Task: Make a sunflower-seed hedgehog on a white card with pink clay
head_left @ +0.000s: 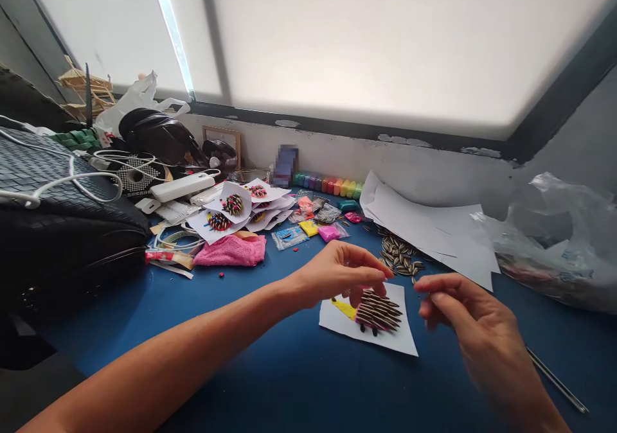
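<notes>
A white paper square lies on the blue table, bearing a hedgehog figure with a yellow clay face, pink clay body, dark feet and rows of striped sunflower seeds as spines. My left hand hovers over the hedgehog's upper edge, fingers loosely bent and apart, with nothing visible in them; it partly covers the figure. To the right of the paper, my right hand is raised with thumb and forefinger pinched together. Whatever sits between those fingertips is too small to make out. Just beyond the paper is a pile of loose sunflower seeds.
White sheets and a plastic bag stand at the right. Tweezers-like metal tool lies near my right wrist. Clay packets, finished seed figures on paper, a pink cloth and a black woven bag occupy the left.
</notes>
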`<action>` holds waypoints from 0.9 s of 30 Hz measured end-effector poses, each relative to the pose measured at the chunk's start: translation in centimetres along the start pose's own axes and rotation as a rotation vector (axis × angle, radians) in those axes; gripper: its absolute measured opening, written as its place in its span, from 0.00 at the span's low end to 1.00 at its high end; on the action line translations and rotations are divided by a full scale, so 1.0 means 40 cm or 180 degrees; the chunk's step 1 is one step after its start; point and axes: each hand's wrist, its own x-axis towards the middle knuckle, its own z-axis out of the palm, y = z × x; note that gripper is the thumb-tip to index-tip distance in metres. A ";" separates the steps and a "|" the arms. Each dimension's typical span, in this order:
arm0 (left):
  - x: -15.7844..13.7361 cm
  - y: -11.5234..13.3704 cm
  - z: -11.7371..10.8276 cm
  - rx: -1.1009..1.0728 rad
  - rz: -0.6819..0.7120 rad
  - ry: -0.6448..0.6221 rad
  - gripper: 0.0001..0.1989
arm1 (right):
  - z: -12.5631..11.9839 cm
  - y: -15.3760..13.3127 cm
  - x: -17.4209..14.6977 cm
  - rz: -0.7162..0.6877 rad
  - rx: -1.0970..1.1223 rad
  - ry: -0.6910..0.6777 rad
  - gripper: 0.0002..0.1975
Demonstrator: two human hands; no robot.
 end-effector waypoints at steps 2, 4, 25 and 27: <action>-0.001 0.006 -0.001 -0.0108 0.0003 0.0095 0.12 | 0.009 -0.010 -0.010 0.0002 -0.0046 -0.0214 0.13; -0.003 0.012 -0.003 -0.0190 0.0079 0.0095 0.14 | 0.015 -0.020 -0.016 0.0110 -0.0030 -0.0285 0.15; 0.000 -0.010 -0.045 -0.0130 -0.0053 0.0081 0.16 | 0.030 0.004 -0.013 -0.0247 -0.0485 -0.0231 0.15; 0.000 -0.009 -0.042 -0.0144 -0.0057 0.0159 0.17 | 0.031 0.006 -0.012 -0.0286 -0.0477 -0.0192 0.15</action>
